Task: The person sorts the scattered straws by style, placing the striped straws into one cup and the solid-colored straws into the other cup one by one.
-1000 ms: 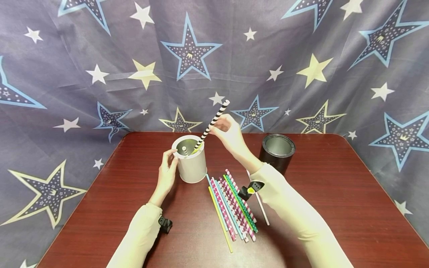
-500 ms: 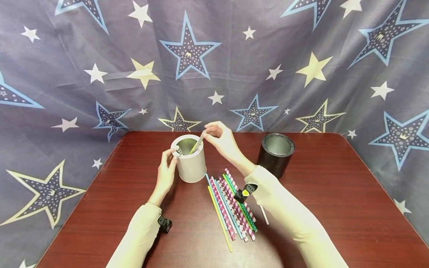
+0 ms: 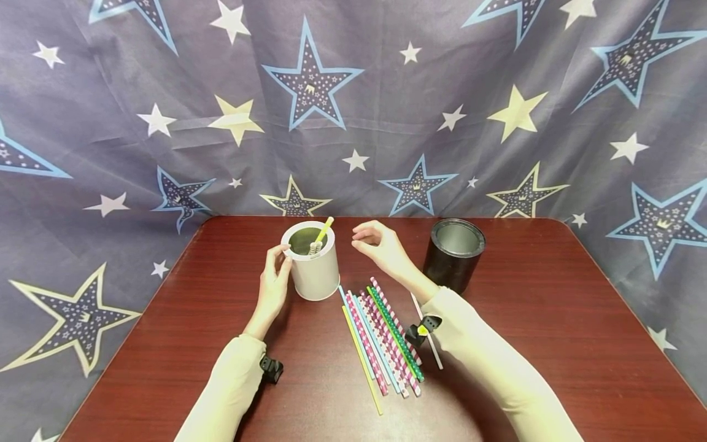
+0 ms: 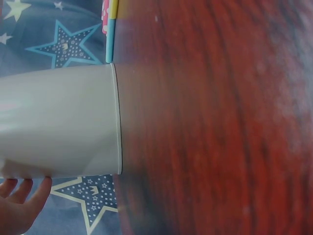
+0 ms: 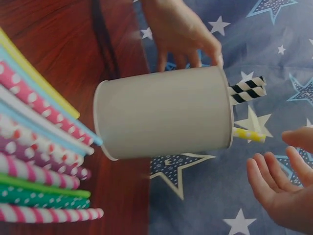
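Note:
My left hand point(image 3: 274, 279) holds the left side of a white can point(image 3: 316, 279), near its rim, with fingers and thumb against the wall. Two black-and-white striped straws point(image 5: 247, 90) and a yellow straw point(image 3: 324, 229) with pale dots stand in the can, their ends above the rim in the right wrist view. Just right of the can, my right hand point(image 3: 381, 245) hovers apart from it, fingers loosely bent and holding nothing. In front lies a loose bundle of patterned paper straws point(image 3: 386, 344), pink, blue, green, purple and yellow.
A black can point(image 3: 455, 255) stands upright to the right, partly behind my right forearm. One pale straw point(image 3: 435, 352) lies apart from the bundle, by the right wrist. Behind the reddish-brown table point(image 3: 182, 344) hangs a star-printed cloth point(image 3: 353, 92).
A striped straw in my right hand went down into the white can and was let go. The right hand then drew back to the right. My left hand stayed at the can.

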The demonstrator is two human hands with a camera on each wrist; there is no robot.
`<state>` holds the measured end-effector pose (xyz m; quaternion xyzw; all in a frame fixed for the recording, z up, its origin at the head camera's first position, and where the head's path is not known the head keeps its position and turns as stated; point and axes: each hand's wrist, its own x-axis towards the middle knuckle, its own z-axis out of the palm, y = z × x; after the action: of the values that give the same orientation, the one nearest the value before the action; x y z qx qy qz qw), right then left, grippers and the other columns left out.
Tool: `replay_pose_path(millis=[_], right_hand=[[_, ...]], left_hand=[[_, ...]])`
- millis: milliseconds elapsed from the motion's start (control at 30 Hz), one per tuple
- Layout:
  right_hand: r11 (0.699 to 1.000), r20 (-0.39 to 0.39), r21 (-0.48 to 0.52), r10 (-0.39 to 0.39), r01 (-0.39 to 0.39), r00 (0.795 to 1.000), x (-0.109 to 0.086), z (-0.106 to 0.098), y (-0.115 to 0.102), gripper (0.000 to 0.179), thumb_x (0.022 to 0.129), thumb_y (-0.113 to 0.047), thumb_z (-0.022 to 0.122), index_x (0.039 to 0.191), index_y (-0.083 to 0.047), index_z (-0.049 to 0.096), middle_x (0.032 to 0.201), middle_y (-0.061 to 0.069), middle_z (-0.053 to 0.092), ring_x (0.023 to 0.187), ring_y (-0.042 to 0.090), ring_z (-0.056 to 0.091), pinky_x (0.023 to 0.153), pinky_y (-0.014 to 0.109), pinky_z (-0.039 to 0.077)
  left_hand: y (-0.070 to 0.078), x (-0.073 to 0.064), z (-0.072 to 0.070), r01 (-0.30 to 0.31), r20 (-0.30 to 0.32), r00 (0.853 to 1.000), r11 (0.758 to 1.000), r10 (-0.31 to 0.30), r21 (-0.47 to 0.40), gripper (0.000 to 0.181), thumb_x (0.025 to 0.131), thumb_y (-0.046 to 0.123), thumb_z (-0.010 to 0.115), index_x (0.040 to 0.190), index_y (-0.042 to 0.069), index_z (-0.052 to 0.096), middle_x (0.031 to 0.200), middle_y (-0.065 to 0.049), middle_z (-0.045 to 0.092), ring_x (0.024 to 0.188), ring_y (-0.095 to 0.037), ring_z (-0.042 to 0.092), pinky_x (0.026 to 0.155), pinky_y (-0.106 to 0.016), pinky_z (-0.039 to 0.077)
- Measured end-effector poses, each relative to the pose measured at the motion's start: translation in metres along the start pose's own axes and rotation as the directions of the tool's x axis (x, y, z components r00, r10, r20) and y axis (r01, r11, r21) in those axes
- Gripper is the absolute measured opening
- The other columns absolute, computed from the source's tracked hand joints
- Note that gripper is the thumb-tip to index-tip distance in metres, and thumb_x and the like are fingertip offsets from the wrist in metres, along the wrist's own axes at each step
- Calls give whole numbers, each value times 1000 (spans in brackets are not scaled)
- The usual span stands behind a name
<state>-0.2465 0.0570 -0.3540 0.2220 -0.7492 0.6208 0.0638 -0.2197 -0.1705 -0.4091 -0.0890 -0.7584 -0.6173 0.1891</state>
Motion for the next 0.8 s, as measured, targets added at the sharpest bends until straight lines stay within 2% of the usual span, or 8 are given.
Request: replay_pose_path(millis=[200,367,500,600,800], right_hand=[[998,59,-54,24,-21,998,-15,-6,-14,21,79,7,57,99,12,53,92,29,58,85,39,57,77,43,46],[995,105,-96,45,-35,993,-22,-10,-13,20,80,6,56,99,11,54,92,28,59,84,38,57,76,43,46],[993,134,-108,54,-40,989,-25,-13,-1,20,79,6,57,98,11,55,92,29,58,82,38,57,74,45,47],[990,151,-134,64,-43,986,-27,-16,16,19,79,5,58,98,9,56,91,27,59,81,35,58,73,42,48],[987,194,-152,88,-58,977,-31,-20,43,21,77,3,59,98,6,57,90,23,59,78,29,60,69,27,48]], left_hand=[[0,0,0,15,0,1000,1000,-15,3,29,92,7,43,119,-4,41,125,-22,46,117,-26,42,96,-40,33],[1,0,0,13,-3,1000,1000,-13,-1,28,92,6,43,118,-3,42,125,-23,46,116,-28,42,95,-42,33],[1,0,0,10,-3,1000,1000,-10,-6,28,92,6,43,118,-3,42,125,-23,46,116,-28,42,95,-43,33],[0,0,0,8,-3,1000,1000,-8,-9,28,92,7,43,118,-3,42,125,-23,46,116,-27,42,95,-42,33],[1,0,0,4,-2,1000,1000,-4,-8,28,91,6,43,118,-4,42,125,-23,46,117,-29,42,95,-44,33]])
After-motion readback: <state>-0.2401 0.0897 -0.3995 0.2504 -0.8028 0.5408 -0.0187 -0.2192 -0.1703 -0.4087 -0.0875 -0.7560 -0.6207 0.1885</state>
